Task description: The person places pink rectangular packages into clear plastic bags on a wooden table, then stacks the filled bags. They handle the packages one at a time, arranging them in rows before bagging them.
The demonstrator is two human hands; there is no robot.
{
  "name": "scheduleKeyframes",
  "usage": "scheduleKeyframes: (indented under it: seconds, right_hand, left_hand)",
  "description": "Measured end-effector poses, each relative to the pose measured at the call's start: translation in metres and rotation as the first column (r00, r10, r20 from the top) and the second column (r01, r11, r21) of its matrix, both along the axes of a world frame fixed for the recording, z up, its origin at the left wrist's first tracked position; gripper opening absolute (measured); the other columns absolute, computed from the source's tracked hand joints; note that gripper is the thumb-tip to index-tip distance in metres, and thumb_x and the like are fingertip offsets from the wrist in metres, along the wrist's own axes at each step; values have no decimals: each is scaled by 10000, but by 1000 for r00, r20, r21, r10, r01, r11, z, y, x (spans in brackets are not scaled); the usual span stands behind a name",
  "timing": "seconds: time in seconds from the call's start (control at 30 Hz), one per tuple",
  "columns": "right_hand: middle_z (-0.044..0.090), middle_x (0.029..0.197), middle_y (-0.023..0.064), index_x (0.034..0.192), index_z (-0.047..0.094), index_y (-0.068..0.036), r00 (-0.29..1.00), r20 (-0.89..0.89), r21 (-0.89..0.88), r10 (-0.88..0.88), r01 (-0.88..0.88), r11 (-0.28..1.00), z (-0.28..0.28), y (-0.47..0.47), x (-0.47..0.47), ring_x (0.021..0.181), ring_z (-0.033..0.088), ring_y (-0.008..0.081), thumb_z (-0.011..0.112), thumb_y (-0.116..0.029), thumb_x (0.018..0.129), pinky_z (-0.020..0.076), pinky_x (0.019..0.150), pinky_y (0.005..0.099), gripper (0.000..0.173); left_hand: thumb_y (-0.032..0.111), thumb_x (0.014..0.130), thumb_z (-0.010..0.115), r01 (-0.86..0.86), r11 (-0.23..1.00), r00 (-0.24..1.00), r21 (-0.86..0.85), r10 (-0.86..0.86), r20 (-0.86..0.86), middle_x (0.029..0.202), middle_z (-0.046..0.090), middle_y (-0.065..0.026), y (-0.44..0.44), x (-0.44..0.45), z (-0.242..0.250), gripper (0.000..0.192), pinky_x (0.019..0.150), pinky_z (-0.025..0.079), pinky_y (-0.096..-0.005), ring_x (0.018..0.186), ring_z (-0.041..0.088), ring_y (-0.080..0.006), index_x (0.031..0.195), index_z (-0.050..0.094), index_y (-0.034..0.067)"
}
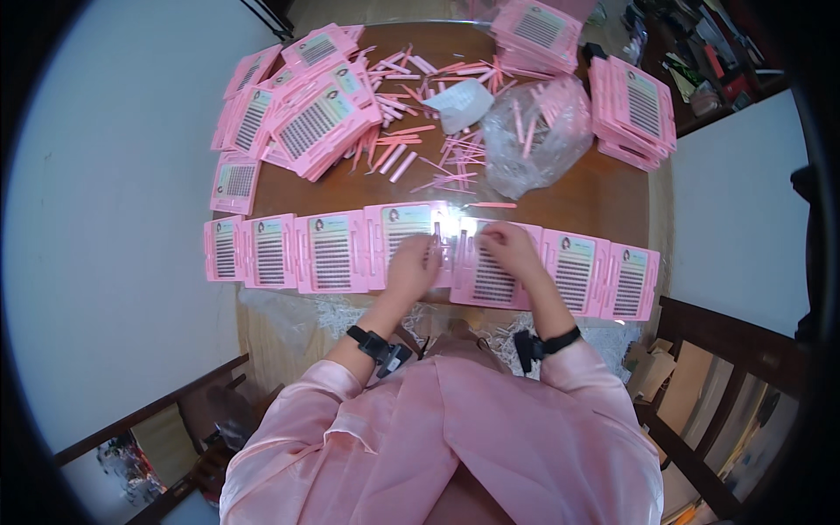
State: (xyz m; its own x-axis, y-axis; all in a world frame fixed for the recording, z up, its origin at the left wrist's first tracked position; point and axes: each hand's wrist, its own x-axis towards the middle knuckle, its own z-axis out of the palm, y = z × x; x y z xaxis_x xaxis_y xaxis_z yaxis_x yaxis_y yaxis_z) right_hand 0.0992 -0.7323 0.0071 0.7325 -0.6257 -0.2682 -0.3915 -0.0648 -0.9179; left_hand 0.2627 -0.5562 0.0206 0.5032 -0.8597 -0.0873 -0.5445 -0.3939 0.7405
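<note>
A row of pink eyelash-cluster trays (pixel 330 287) lies along the near edge of the brown table. My left hand (pixel 415 261) is over the right part of a tray (pixel 375 233) near the row's middle, its fingers by a small tube in the tray's side slot. Over the upper left part of the neighbouring tray (pixel 495 304) is my right hand (pixel 508 246), fingers bent near another upright tube (pixel 463 239). Whether either hand grips anything is hidden by the fingers and glare. Orange-pink tweezers (pixel 492 205) lie just beyond the trays.
Stacked trays stand at the back left (pixel 315 131), back right (pixel 633 108) and far edge (pixel 538 33). Between them lie loose tweezers (pixel 394 139), pink tubes (pixel 403 167), thin pink sticks (pixel 459 154), a white paper (pixel 467 105) and a clear plastic bag (pixel 535 144). Shredded paper lies below the table edge.
</note>
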Motion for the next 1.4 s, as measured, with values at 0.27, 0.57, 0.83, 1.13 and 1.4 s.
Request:
scheduleKeyframes:
  seconds: [0.27,0.57,0.83,1.13,1.4]
  right_hand:
    - [689,861,188,940,694,-15,990,-91,-383,-108,65,921,-37,7,261,809,673,341,681,-271,809,528,737,435,287]
    - [689,924,269,918,711,27,833,-360,-285,-420,331,900,-76,0,375,926,673,412,648,-444,821,526,818,473,485]
    - [696,772,153,898,703,22,812,-546,67,-205,286,956,-62,-11,369,745,684,277,679,-337,823,520,673,412,367]
    - [616,678,145,891,643,-51,992,-71,-592,103,-125,796,12,67,256,624,624,322,671,-185,857,472,578,436,140]
    - [631,902,100,922,601,-32,639,-275,-852,718,-508,126,99,97,215,866,637,288,584,-130,784,519,736,396,170]
  left_hand:
    - [207,850,630,-250,967,959,42,241,146,1226,569,-265,12,190,-39,457,1016,422,-456,1171,530,-402,1228,565,-41]
    - [228,864,634,-156,988,974,12,156,-163,1228,598,-206,65,223,-33,430,987,451,-401,1151,565,-351,1231,589,9]
    - [189,877,615,-233,970,963,-76,219,-154,1193,628,-187,91,219,-33,335,905,495,-393,1052,624,-334,1176,638,41]
    - [613,986,371,-126,978,-142,166,148,-979,1219,600,-242,51,230,-11,765,955,506,-421,1121,621,-325,1349,440,-57]
    - [615,965,384,61,980,-243,-192,-172,-955,1072,649,-91,53,186,18,638,712,553,-314,921,660,-206,1316,491,94]
